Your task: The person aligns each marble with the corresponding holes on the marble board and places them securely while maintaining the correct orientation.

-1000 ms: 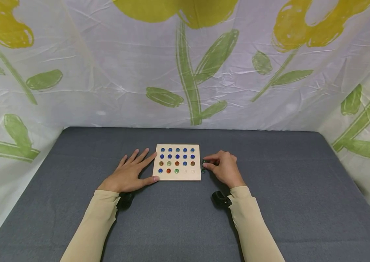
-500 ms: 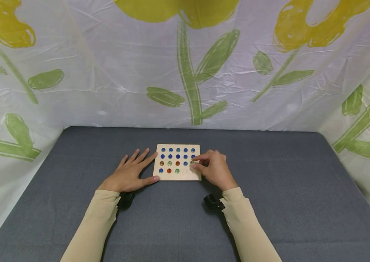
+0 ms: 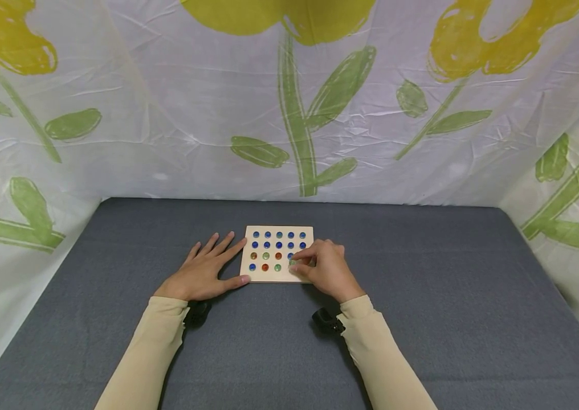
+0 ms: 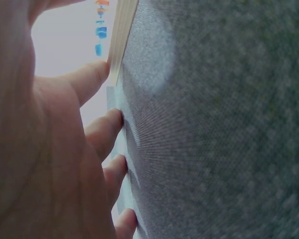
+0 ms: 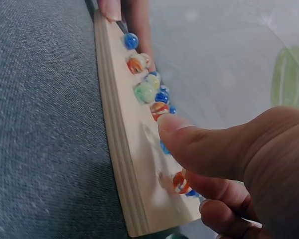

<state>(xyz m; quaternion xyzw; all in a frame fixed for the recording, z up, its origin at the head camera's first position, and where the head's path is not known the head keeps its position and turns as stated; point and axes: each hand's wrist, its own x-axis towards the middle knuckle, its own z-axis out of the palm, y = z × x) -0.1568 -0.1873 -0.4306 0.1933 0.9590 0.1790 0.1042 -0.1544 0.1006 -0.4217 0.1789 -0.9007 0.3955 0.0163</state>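
A pale wooden board [image 3: 269, 277] with rows of round hollows lies on the table, many of them filled with blue, orange and green glass marbles [image 5: 145, 92]. My left hand [image 3: 202, 276] lies spread flat at its left side, index fingertip and thumb touching the edge. Over the near right part of the board, my right hand [image 3: 329, 267] pinches a greenish marble [image 3: 292, 262] between thumb and fingers, by the fourth hollow of the front row. That marble is hidden behind the thumb in the right wrist view. An orange marble [image 5: 180, 183] sits beyond the thumb.
Dark grey cloth [image 3: 279, 353] covers the table around the board. A dark green marble [image 5: 177, 236] shows at the bottom edge of the right wrist view, off the board. A white sheet with painted flowers [image 3: 192, 114] hangs behind the table.
My right hand has moved left from the marbles beside the board to over its front row, carrying a marble. The left hand has stayed in place.
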